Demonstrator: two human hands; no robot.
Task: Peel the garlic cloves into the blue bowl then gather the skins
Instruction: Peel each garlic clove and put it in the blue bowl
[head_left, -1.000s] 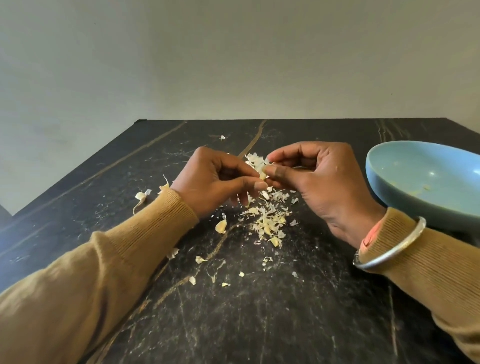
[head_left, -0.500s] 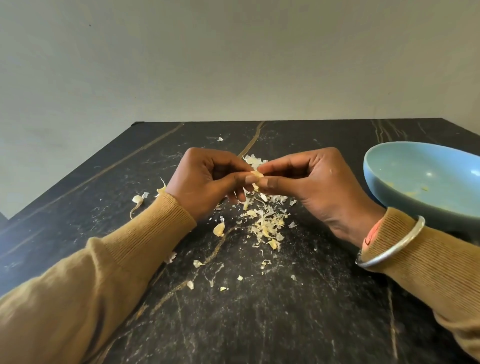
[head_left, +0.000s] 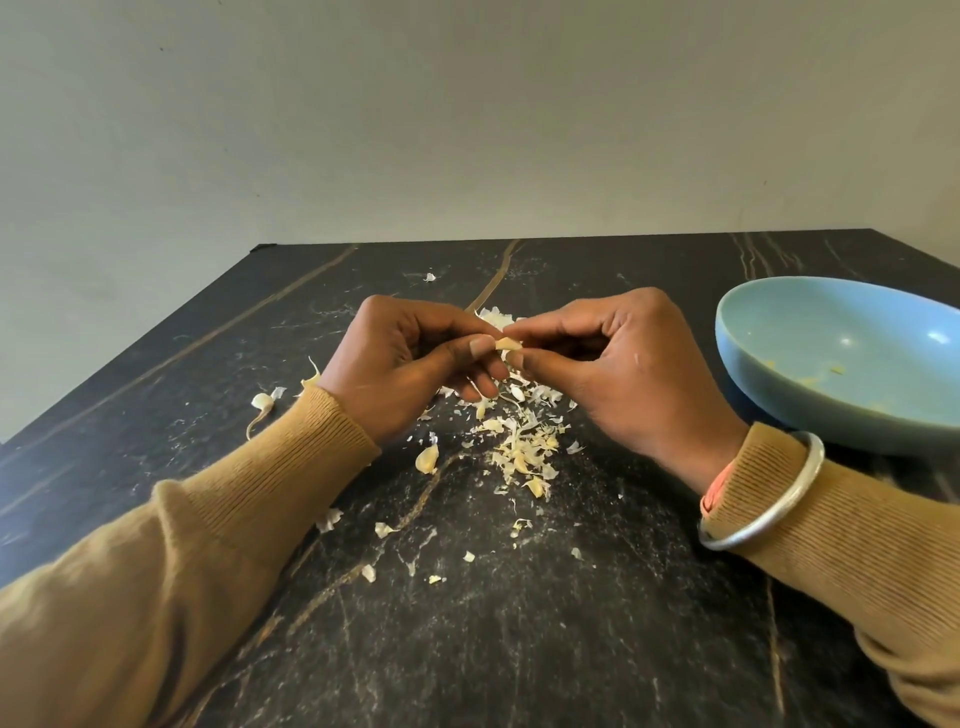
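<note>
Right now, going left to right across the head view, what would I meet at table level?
Stalked garlic scrap → left hand → clove, pinched by both hands → right hand → blue bowl.

No writing, label, brand, number or sign can be read anywhere. The blue bowl (head_left: 753, 389) at 3 o'clock shows plain glaze. The desk (head_left: 519, 649) shows only pale veins. The bangle (head_left: 802, 491) at 4 o'clock is bare metal.
</note>
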